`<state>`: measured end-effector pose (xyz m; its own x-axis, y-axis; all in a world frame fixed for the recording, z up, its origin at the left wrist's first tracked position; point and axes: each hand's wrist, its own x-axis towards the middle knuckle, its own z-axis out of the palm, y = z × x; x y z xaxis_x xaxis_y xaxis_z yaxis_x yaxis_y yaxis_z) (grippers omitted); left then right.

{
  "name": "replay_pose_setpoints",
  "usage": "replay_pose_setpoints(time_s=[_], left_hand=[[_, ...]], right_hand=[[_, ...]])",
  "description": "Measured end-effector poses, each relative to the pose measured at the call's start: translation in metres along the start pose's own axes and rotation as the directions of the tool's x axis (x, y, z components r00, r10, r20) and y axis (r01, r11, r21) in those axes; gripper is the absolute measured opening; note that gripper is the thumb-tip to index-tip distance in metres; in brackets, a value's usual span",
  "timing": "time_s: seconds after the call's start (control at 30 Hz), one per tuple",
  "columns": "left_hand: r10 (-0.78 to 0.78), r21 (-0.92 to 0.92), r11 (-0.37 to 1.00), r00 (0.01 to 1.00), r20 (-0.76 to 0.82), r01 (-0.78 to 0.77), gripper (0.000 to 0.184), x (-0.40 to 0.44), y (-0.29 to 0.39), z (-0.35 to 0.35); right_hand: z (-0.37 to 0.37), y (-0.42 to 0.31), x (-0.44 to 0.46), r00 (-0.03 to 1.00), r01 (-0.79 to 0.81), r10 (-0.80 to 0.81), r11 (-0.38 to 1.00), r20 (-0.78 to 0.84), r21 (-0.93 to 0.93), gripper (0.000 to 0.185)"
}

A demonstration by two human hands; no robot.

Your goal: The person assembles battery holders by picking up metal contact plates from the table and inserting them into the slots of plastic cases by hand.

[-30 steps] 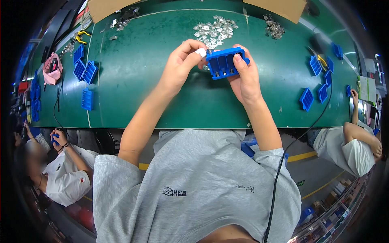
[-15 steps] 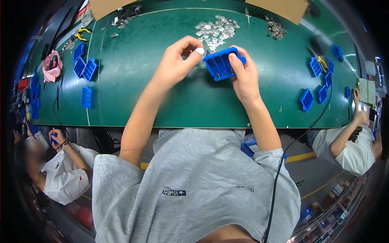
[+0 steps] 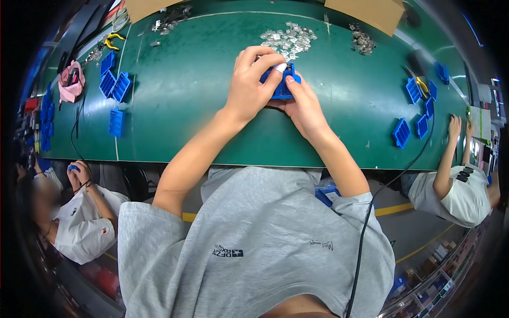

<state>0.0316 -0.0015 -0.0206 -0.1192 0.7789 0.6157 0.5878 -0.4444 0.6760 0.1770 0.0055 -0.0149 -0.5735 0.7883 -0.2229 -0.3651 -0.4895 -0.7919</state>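
Note:
A blue battery holder (image 3: pixel 283 92) with slots is held over the table between both my hands. My right hand (image 3: pixel 303 100) is closed round its right side, thumb on the near face. My left hand (image 3: pixel 252 79) is closed over its left part, fingers bent and touching it. A white cover sits on one of my left fingertips. Any small part under those fingers is hidden. Just beyond my hands, a pile of small shiny metal pieces (image 3: pixel 291 38) lies on the green table (image 3: pixel 201 69).
Blue holders (image 3: pixel 116 122) lie at left, more blue holders (image 3: pixel 401 132) at right. Dark metal parts (image 3: pixel 362 40) and cardboard (image 3: pixel 366 13) are at the back. A pink bag (image 3: pixel 70 82) and yellow-handled pliers (image 3: pixel 113 41) lie left. Co-workers sit on both sides. A black cable (image 3: pixel 366 222) crosses my right.
My left hand has moved right onto the holder from beside it. The holder has shifted slightly left and nearer, and is turned. The right-hand co-worker's hands have moved.

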Motion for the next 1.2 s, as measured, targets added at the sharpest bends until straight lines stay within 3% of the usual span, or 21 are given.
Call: replay_pose_setpoints(time_s=[0.47, 0.57, 0.67, 0.77, 0.87, 0.97, 1.17, 1.2], left_hand=[[0.012, 0.063, 0.998, 0.998, 0.067, -0.016, 0.015, -0.002, -0.004, 0.003], [-0.009, -0.01, 1.0, 0.996, 0.093, 0.01, 0.018, -0.001, -0.004, 0.004], [-0.169, -0.121, 0.974, 0.969, 0.182, 0.192, 0.02, -0.004, 0.001, 0.002], [-0.143, -0.097, 0.98, 0.957, 0.251, 0.172, 0.021, -0.003, 0.001, -0.002], [-0.143, -0.214, 0.955, 0.953, 0.268, 0.204, 0.022, -0.003, 0.008, -0.003], [-0.152, -0.334, 0.909, 0.946, 0.286, 0.247, 0.024, -0.005, 0.001, -0.002], [-0.173, -0.355, 0.882, 0.914, 0.367, 0.309, 0.026, -0.005, 0.004, -0.004], [-0.155, -0.344, 0.893, 0.915, 0.371, 0.291, 0.026, -0.004, 0.002, -0.004]], right_hand=[[-0.006, 0.002, 0.0, 0.999, 0.032, -0.033, 0.999, -0.02, -0.023, 0.04], [-0.008, 0.001, -0.001, 0.996, 0.047, -0.053, 0.996, -0.07, -0.074, 0.039], [-0.018, 0.008, 0.004, 0.983, 0.1, -0.128, 0.974, -0.131, -0.201, 0.037], [-0.013, 0.002, 0.001, 0.977, 0.12, -0.152, 0.972, -0.149, -0.204, 0.033], [-0.011, -0.001, 0.001, 0.954, 0.179, -0.247, 0.925, -0.173, -0.335, 0.029], [-0.01, 0.002, 0.001, 0.955, 0.206, -0.256, 0.938, -0.154, -0.279, 0.027], [-0.018, 0.003, 0.004, 0.943, 0.244, -0.304, 0.908, -0.135, -0.341, 0.027], [-0.019, 0.001, 0.005, 0.96, 0.187, -0.239, 0.934, -0.144, -0.303, 0.029]])
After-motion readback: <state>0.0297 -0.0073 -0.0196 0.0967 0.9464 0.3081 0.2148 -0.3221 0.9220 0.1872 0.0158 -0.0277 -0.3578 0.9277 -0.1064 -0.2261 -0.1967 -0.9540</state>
